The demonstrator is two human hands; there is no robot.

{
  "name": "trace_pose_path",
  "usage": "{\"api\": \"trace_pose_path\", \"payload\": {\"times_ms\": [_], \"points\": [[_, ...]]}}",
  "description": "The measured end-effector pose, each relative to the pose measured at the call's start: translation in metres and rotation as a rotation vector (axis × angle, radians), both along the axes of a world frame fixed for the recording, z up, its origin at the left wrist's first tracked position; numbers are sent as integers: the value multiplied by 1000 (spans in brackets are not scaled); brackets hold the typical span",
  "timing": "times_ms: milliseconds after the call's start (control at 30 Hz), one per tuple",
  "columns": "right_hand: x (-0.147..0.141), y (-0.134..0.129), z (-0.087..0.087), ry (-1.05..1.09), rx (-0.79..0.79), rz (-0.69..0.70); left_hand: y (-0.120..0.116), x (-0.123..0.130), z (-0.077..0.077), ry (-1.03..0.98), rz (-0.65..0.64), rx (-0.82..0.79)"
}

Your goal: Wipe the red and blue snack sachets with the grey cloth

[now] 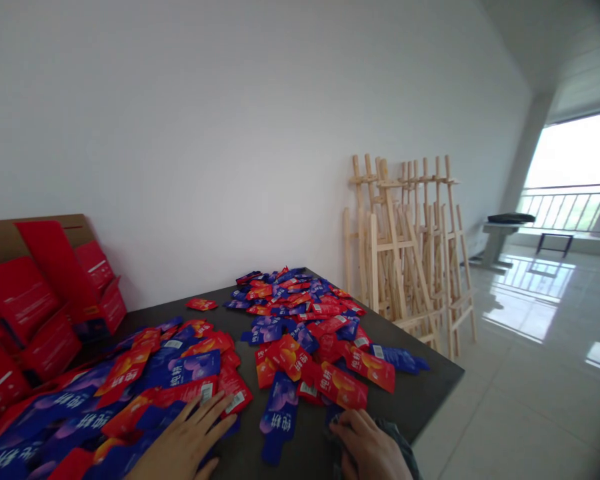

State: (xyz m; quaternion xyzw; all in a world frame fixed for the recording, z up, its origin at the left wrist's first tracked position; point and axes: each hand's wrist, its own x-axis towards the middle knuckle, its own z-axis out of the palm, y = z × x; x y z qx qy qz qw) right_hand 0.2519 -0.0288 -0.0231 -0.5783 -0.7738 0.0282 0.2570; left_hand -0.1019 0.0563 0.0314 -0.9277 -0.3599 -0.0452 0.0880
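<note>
My left hand (187,437) lies with its fingers spread over the near edge of a heap of flat printed packets, red-orange and blue with white lettering. Its fingertips are beside a red packet (234,392). Closer to the middle, a single blue packet (279,415) with a narrow tab lies flat on the dark table (405,400). My right hand (370,443) is at the near right, fingers curled down by the table top. Dark material shows under and beside it; what the fingers hold, if anything, is hidden. Just beyond it lies a red-orange packet (341,385).
Open red boxes (30,293) stand at the left before brown cardboard (75,227). A second pile of packets (290,300) stretches to the table's far corner. Wooden easels (400,247) lean by the white wall, beyond the table's right edge. Tiled floor (520,387) lies right.
</note>
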Motion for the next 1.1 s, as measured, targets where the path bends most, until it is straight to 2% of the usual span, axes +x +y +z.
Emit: {"api": "trace_pose_path", "payload": {"times_ms": [100, 200, 300, 367, 433, 533, 600, 700, 800, 867, 1000, 1100], "points": [[-2, -2, 7, 9, -22, -17, -4, 21, 10, -57, -22, 53], [-3, -4, 13, 4, -50, -18, -10, 76, 16, -94, -23, 24], [-3, -6, 18, -14, -68, -23, -10, 126, 8, -84, -37, -32], [-3, -6, 19, -19, -73, -21, -5, 139, -4, -48, -36, -76], [-2, -6, 19, -16, -74, -11, 0, 133, -17, -24, -17, -93], [-1, -5, 15, -13, -70, -6, 2, 97, -26, -34, 26, -59], [0, -4, 13, -12, -65, -8, -1, 69, -20, -30, 51, -57], [-1, -3, 11, -4, -62, -6, -4, 47, 5, 11, 131, -84], [-2, -3, 12, 7, -59, -13, 7, 55, 27, 77, 234, -100], [-2, -4, 13, 12, -55, -15, 21, 73, 33, 110, 215, -54], [-2, -5, 15, 15, -54, -11, 50, 108, 27, 170, 47, 113], [-3, -4, 16, 2, -57, -20, 51, 124, 22, 197, -2, 127]]}}
